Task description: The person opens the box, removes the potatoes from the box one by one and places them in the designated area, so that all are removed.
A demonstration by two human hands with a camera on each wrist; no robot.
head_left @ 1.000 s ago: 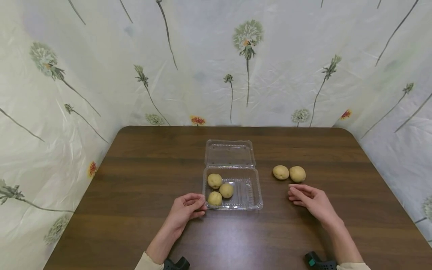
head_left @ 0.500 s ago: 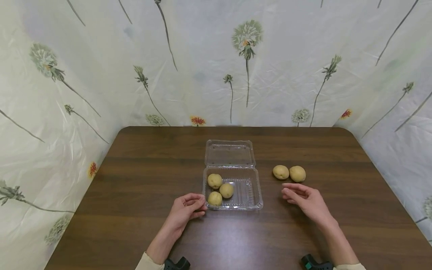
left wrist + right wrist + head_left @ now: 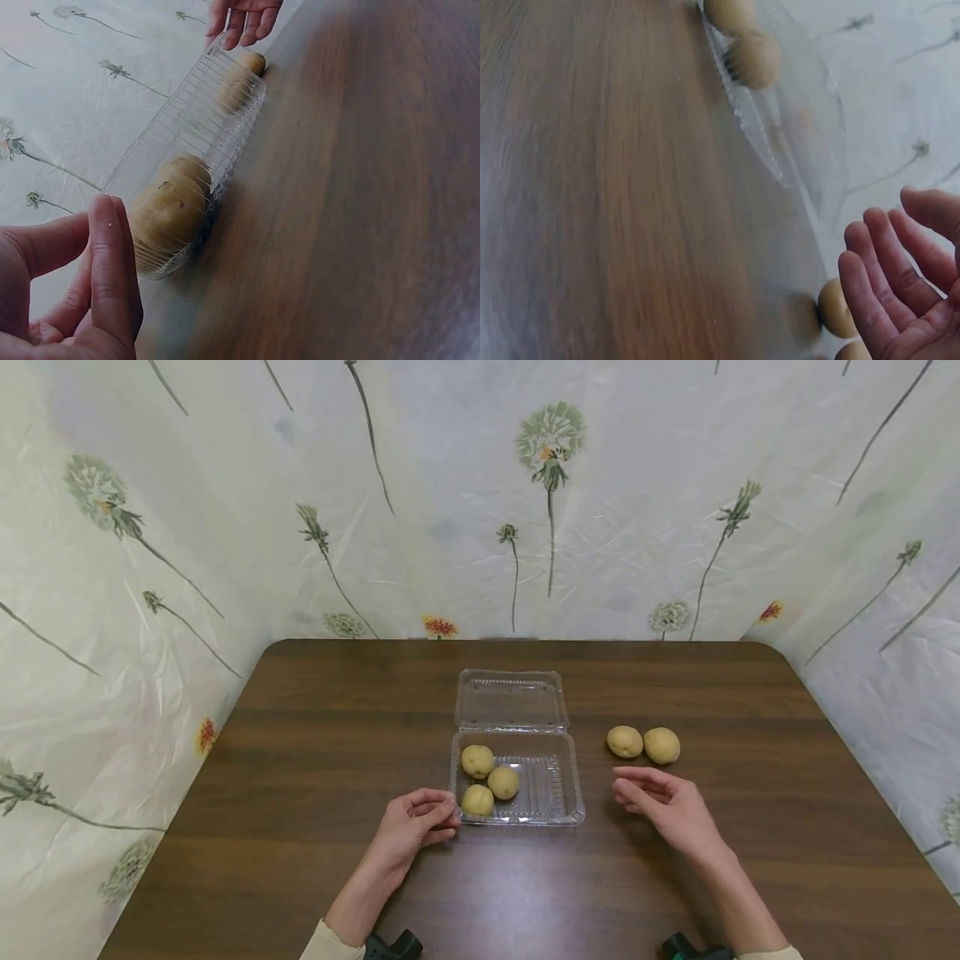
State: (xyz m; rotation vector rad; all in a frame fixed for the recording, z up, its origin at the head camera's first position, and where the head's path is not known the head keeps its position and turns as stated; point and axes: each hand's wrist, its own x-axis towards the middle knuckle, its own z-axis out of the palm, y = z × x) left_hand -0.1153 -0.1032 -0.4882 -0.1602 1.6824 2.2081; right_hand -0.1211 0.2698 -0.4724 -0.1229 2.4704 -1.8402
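A clear plastic clamshell container (image 3: 543,785) lies with its lid (image 3: 510,703) folded back on the table. Three potatoes (image 3: 503,783) are grouped in the left half of its base. At the front left corner, my left hand (image 3: 408,827) pinches the rim between thumb and fingers; the left wrist view shows the fingertips (image 3: 107,214) right at that edge. To the right of the container my right hand (image 3: 671,810) is over the table, fingers loosely bent and holding nothing. Two more potatoes, one (image 3: 625,742) beside the other (image 3: 662,746), lie just beyond it.
The brown wooden table (image 3: 337,727) has rounded far corners. A pale sheet (image 3: 450,468) printed with dandelions hangs behind it and along both sides. Black wrist devices (image 3: 393,946) sit at both cuffs.
My right hand has moved left, away from the two loose potatoes and closer to the container. My left hand, the container and all the potatoes have stayed in place.
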